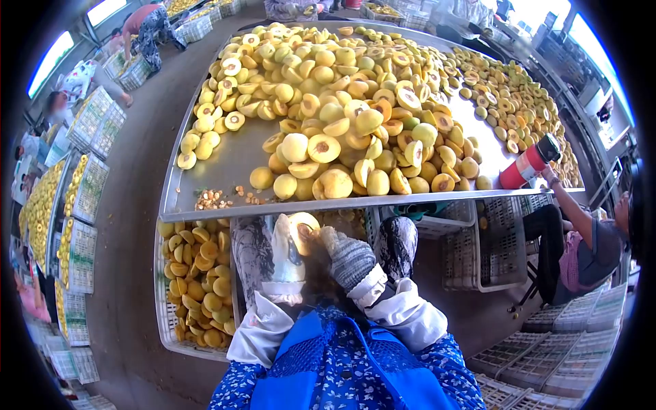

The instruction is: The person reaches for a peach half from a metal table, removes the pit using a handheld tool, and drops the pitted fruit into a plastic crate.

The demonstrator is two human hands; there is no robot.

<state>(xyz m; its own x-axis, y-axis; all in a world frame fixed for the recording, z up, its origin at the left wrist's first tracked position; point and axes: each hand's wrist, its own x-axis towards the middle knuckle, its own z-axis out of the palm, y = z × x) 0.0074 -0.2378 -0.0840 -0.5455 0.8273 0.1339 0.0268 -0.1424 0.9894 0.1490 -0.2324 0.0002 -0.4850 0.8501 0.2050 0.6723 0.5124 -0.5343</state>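
In front of my lap, below the table's near edge, my left hand [285, 251] in a white glove holds a halved yellow fruit [303, 234], its cut face and brown centre showing. My right hand [347, 256], in a grey knitted glove, is closed close to the fruit's right side; whatever its fingers grip is too small to make out. Just beyond both hands, a metal table [239, 154] bears a large heap of halved yellow fruit [335, 116]. Small pits [210, 200] lie near its front left corner.
A crate of fruit halves [201, 287] stands left of my legs. Empty crates [482, 253] are under the table's right side. A person [594, 253] sits at the right, one hand by a red container [525, 167]. More people and stacked crates [98, 119] line the left.
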